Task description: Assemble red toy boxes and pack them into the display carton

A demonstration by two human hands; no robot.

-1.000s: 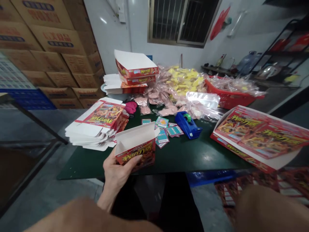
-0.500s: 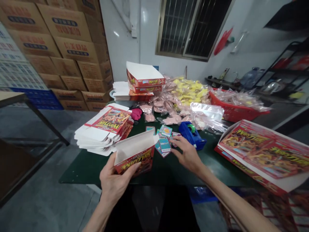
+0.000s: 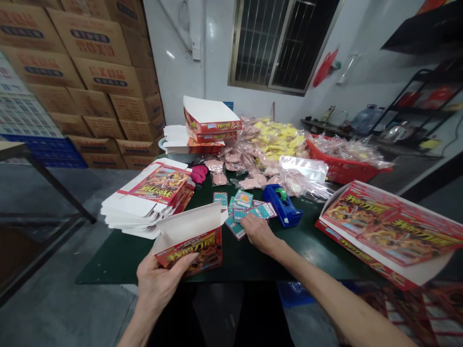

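My left hand (image 3: 157, 282) grips a small red printed carton (image 3: 190, 241) with its white flap standing open, held over the near edge of the dark green table (image 3: 275, 250). My right hand (image 3: 257, 231) rests with fingers curled on a scatter of small teal cards (image 3: 242, 207) in the middle of the table. Whether a card is pinched between the fingers is hidden. A blue tape dispenser (image 3: 281, 204) sits just right of the cards.
A stack of flat carton blanks (image 3: 144, 197) lies at the left. Large printed flat boxes (image 3: 390, 226) lie at the right. Behind are bagged pink and yellow items (image 3: 267, 144), a red basket (image 3: 343, 164), folded trays (image 3: 210, 120), and brown shipping cartons (image 3: 90, 82).
My right arm came into view and reached onto the teal cards, then slid a little left and nearer. The carton in my left hand dropped slightly toward me.
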